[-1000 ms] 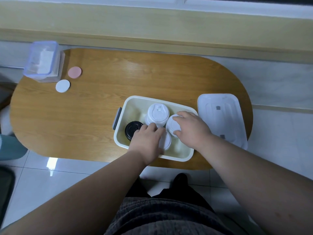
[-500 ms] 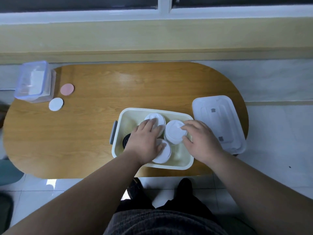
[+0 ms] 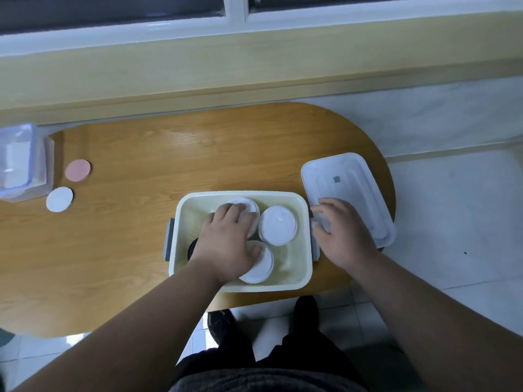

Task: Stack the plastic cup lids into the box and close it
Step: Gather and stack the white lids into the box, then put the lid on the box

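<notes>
On the wooden table (image 3: pixel 141 222) in front of me sits the open cream box (image 3: pixel 240 194), and the plastic cup lids are inside it. One white stack (image 3: pixel 278 226) stands uncovered near the right wall, a second stack (image 3: pixel 250 203) at the back lies under my left fingertips, a third stack (image 3: pixel 261 267) at the near side sits partly under my thumb, and a black lid (image 3: pixel 192 248) peeks out beside my wrist. My left hand (image 3: pixel 229 241) lies spread and flat across those stacks, pressing rather than gripping. My right hand (image 3: pixel 343 236) is outside the box, just past its right wall, on the near left edge of the white box cover (image 3: pixel 351 179), which lies flat on the table beside the box. Blur hides whether its fingers have closed on the cover. I judge stacking is finished and closing is starting. Next I need a firm hold on the cover's edge, my left hand out of the box, and the cover squared over the rim before pressing down.
</notes>
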